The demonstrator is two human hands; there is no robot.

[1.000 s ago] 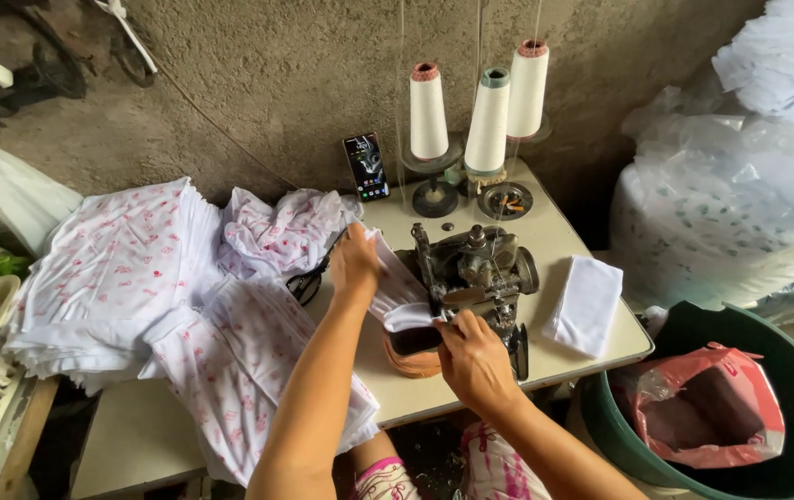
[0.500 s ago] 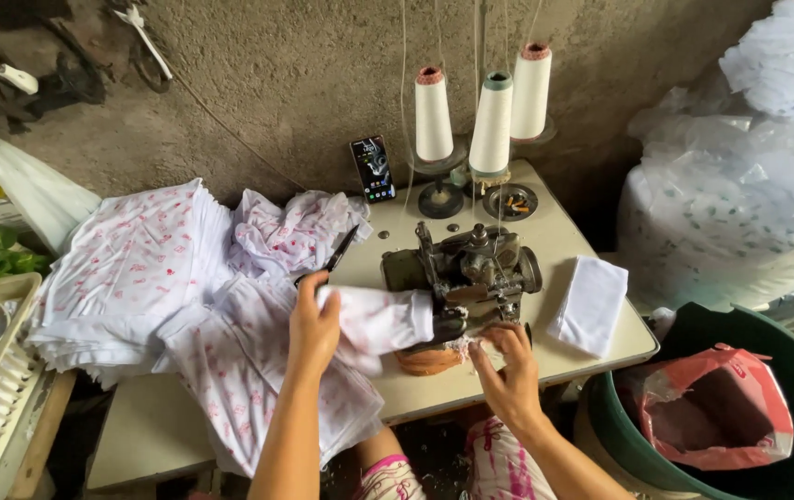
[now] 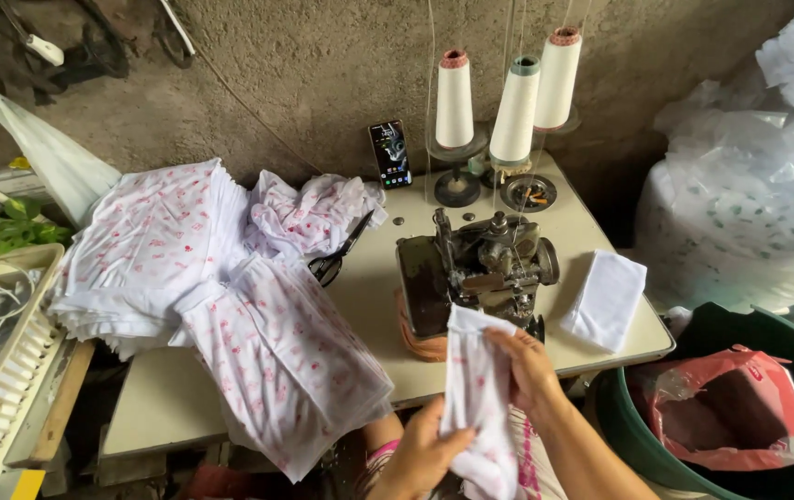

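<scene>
My right hand [image 3: 528, 370] grips the upper part of a white fabric piece with pink print [image 3: 475, 389], held up just in front of the dark sewing machine [image 3: 475, 268]. Lower down, my left hand [image 3: 420, 454] pinches the same piece at its left edge near the table's front. The fabric hangs vertically between both hands. Three thread cones [image 3: 508, 102] stand behind the machine, their threads running upward.
A stack of printed white garments [image 3: 151, 250] and a loose garment [image 3: 290, 356] cover the table's left. Black scissors [image 3: 337, 255], a phone [image 3: 390, 153], a folded white cloth [image 3: 605, 298]. A green tub [image 3: 767, 338] with a red bag [image 3: 725, 407] stands right.
My left hand left the garment pile and came down to the front edge. Both hands now hold one fabric piece pulled off the table in front of the machine.
</scene>
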